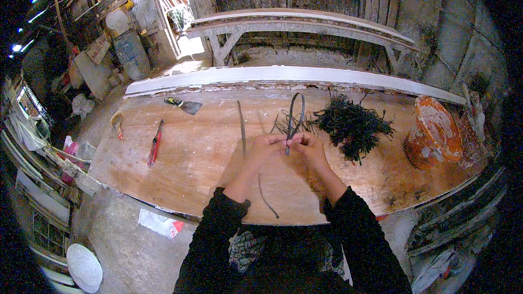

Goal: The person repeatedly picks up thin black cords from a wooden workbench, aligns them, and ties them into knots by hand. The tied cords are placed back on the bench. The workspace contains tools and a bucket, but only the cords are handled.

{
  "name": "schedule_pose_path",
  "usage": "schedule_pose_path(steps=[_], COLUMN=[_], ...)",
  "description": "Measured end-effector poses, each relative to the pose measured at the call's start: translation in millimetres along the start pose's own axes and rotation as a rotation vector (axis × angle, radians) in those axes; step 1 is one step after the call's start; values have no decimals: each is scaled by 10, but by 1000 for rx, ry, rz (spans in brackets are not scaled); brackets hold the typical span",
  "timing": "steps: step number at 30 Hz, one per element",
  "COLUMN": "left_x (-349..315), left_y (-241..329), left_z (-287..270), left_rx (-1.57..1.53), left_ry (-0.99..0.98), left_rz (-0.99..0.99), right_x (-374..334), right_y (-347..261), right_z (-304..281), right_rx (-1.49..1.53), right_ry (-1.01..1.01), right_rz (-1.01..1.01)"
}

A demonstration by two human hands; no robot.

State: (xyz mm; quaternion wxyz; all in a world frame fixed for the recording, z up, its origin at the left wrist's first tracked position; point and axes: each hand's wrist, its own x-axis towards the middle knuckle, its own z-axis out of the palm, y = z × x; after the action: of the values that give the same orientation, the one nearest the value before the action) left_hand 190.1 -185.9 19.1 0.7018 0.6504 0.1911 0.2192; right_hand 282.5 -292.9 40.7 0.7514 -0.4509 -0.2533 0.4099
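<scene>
My left hand [269, 145] and my right hand [306, 145] meet over the middle of the table, with fingertips pinched. Between them they hold a thin dark strip [290, 115], bent into an upright narrow loop whose lower end hangs below my fingers. A tangled heap of black strips [354, 126] lies just right of my right hand. Loose dark strands spread behind my fingers, partly hidden by them. To the left of my left hand, another dark strip [241, 122] lies lengthwise on the wood. A thinner strand [266, 198] curves nearer to me.
Left on the wooden tabletop [190, 177] are red-handled pliers or snips [155, 144], a putty knife [184, 105] and a brush [117, 124]. A plaster-smeared orange bucket [436, 133] leans at the right. A long white board [283, 74] lines the far edge, before a bench [305, 28].
</scene>
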Motion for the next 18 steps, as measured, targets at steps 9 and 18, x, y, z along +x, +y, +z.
schedule_pose_path(steps=[9,18], left_x=[6,13], left_y=[-8,19], left_z=[-18,-20], left_rx=[-114,-128], left_ry=[-11,33], left_rz=[-45,-95], right_x=[105,-26], right_y=[109,44], right_z=[-101,15], right_rx=[-317,-480], right_ry=[12,-56], right_rz=[-209,-312])
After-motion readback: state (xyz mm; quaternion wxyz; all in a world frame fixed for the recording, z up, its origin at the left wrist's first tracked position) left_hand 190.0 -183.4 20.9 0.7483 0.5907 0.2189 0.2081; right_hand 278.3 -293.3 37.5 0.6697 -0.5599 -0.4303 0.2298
